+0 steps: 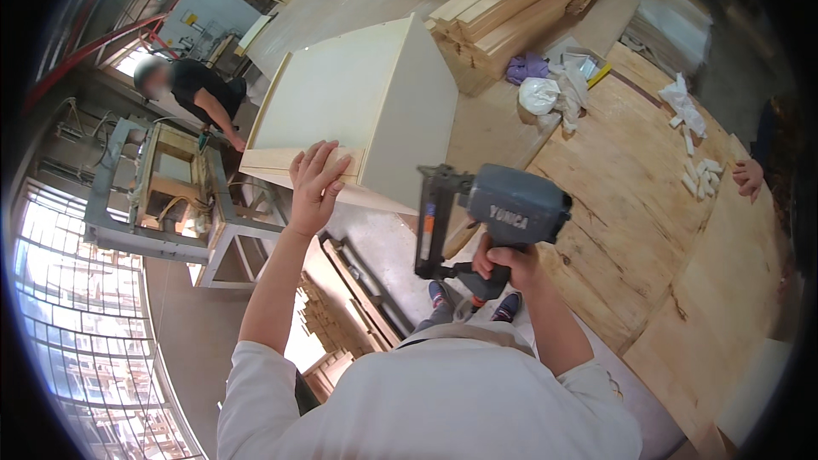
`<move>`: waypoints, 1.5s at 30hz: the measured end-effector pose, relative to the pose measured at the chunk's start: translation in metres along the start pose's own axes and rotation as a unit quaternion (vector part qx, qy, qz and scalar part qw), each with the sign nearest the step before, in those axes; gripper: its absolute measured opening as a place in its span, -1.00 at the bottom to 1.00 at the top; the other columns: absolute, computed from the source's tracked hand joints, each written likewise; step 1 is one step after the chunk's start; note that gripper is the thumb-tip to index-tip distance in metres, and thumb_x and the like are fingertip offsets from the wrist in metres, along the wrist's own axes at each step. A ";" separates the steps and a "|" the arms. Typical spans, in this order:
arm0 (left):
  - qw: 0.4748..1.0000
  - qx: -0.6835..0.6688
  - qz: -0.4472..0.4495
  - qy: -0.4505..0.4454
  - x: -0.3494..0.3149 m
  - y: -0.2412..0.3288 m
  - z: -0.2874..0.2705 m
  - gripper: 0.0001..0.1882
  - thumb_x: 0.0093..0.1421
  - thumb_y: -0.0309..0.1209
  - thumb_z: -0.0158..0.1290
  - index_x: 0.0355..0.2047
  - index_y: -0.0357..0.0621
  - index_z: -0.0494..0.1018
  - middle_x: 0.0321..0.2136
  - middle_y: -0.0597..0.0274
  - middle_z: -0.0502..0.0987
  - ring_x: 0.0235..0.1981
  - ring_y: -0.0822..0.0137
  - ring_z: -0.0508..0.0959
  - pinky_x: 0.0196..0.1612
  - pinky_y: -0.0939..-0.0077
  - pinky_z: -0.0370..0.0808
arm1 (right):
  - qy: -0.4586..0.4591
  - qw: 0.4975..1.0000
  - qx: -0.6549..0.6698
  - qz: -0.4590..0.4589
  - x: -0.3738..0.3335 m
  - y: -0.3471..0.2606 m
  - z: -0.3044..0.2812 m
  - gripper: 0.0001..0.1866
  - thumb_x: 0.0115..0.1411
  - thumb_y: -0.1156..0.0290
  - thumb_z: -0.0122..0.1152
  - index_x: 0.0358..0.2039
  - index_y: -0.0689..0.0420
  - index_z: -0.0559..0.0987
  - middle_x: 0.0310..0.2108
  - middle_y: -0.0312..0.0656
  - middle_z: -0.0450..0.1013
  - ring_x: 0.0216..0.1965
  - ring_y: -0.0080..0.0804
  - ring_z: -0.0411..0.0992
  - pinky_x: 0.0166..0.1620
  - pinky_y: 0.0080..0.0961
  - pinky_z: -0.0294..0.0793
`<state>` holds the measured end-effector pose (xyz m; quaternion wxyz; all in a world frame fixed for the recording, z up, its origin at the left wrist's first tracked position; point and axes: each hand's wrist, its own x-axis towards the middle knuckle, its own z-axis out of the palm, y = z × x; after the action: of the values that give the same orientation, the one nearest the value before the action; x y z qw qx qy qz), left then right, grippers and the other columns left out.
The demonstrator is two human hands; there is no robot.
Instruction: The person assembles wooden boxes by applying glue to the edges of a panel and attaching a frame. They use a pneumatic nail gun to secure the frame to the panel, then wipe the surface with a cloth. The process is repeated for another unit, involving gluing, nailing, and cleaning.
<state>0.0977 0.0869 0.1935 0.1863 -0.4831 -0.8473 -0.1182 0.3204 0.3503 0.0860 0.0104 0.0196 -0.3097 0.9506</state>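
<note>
My right hand [509, 262] is wrapped round the grip of a dark pneumatic nail gun [518, 204], raised in front of my body. The tool's nose and magazine hang at its left side, close to the near corner of a pale wooden box [328, 94]. A hose fitting shows at the bottom of the grip. Fingers stretched out, my left hand [319, 172] lies flat on the box's near edge strip. The box stands tilted in view, its white side panel toward the right.
A plywood worktable [622, 196] spreads to the right, with small white blocks [702, 177] and plastic bags [542, 95] on it. Stacked wooden strips [503, 13] stand behind. Another person [200, 94] works at a metal frame at left; someone's hand [748, 177] rests at the table's right edge.
</note>
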 end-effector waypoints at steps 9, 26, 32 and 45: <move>0.999 -0.028 0.015 0.028 0.001 -0.002 0.005 -0.70 0.18 -0.20 -0.03 -0.12 0.01 0.49 0.09 0.10 0.38 0.15 0.02 0.29 0.17 0.10 0.05 | -0.057 0.998 -0.025 0.022 0.046 0.020 0.016 -0.89 0.04 0.49 0.09 -0.58 0.24 0.46 -0.68 -0.21 0.38 -0.63 -0.45 0.35 -0.48 -0.50 0.35; 0.999 -0.023 0.020 0.033 0.003 -0.002 0.005 -0.69 0.15 -0.24 -0.01 -0.11 0.01 0.48 0.09 0.09 0.38 0.14 0.00 0.30 0.16 0.10 0.08 | -0.051 0.995 -0.078 0.047 0.055 0.028 0.012 -0.57 -0.01 0.50 0.09 -0.08 0.33 0.37 -0.65 -0.20 0.33 -0.64 -0.45 0.33 -0.42 -0.47 0.39; 0.999 -0.018 0.022 0.037 0.000 -0.001 0.006 -0.70 0.13 -0.26 0.00 -0.13 -0.01 0.49 0.09 0.09 0.38 0.14 0.01 0.31 0.16 0.12 0.08 | -0.044 0.983 -0.176 0.039 0.052 0.026 0.014 -0.63 0.05 0.49 0.08 -0.10 0.31 0.38 -0.65 -0.25 0.32 -0.63 -0.50 0.32 -0.44 -0.54 0.37; 0.994 0.014 -0.043 0.098 0.060 0.065 0.041 -0.69 0.10 -0.30 0.09 -0.12 0.01 0.47 0.00 0.14 0.45 0.04 0.05 0.38 0.08 0.17 0.21 | 0.045 0.985 -0.161 -0.046 -0.011 0.009 0.019 -0.87 -0.01 0.44 0.10 -0.49 0.25 0.46 -0.63 -0.17 0.37 -0.58 -0.39 0.41 -0.29 -0.35 0.49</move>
<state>0.1181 0.1820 0.1839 0.2696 -0.4297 -0.8466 -0.1612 0.3316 0.3319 0.0956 0.0708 -0.0114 -0.4568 0.8867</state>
